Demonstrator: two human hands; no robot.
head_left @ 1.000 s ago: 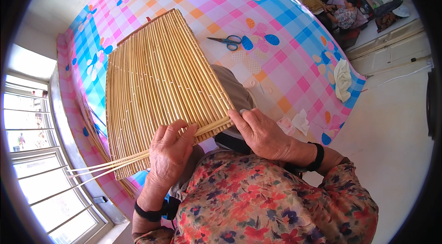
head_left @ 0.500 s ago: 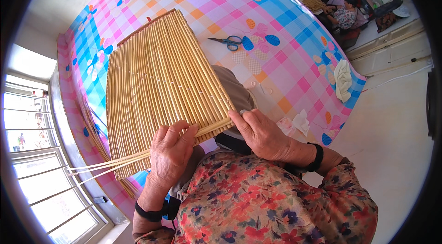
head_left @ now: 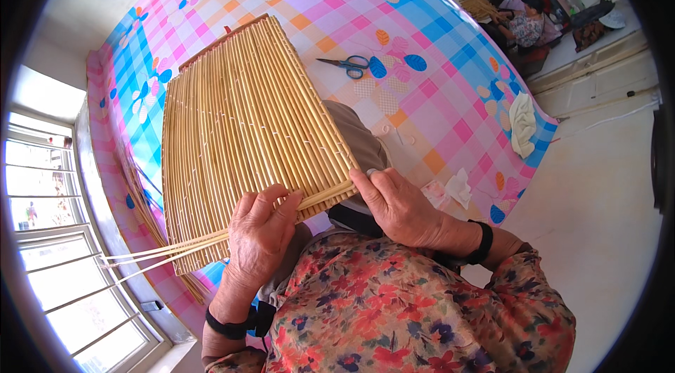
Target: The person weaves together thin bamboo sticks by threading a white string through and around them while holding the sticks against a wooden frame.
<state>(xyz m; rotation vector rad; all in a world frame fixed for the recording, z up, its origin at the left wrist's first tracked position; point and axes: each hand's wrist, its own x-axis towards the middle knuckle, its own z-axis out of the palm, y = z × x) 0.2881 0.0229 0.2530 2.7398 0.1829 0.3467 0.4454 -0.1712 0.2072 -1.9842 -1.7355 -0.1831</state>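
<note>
A panel of thin tan stalks [head_left: 239, 120], set side by side and stitched in rows with pale thread, rests tilted on my lap. Along its near edge lies a bundle of pale flat strips [head_left: 325, 195], whose loose ends stick out past the panel's left side. My left hand [head_left: 261, 232] is closed around these strips at the near edge, thumb and fingers pressed together. At the near right corner, my right hand [head_left: 395, 202] pinches the edge and the strips' ends between thumb and fingers. The fingers under the panel are hidden.
Dark-handled scissors [head_left: 346, 65] lie on the checked flowered sheet [head_left: 436, 109] beyond the panel. A white cloth [head_left: 522, 125] and crumpled tissue [head_left: 460, 189] lie to the right. Loose stalks [head_left: 144, 208] lie by the window [head_left: 70, 260] at left. Another person [head_left: 526, 21] sits far right.
Hands and panel hold nearly the same position. The view has shifted very slightly, and the person at the far right has moved a little.
</note>
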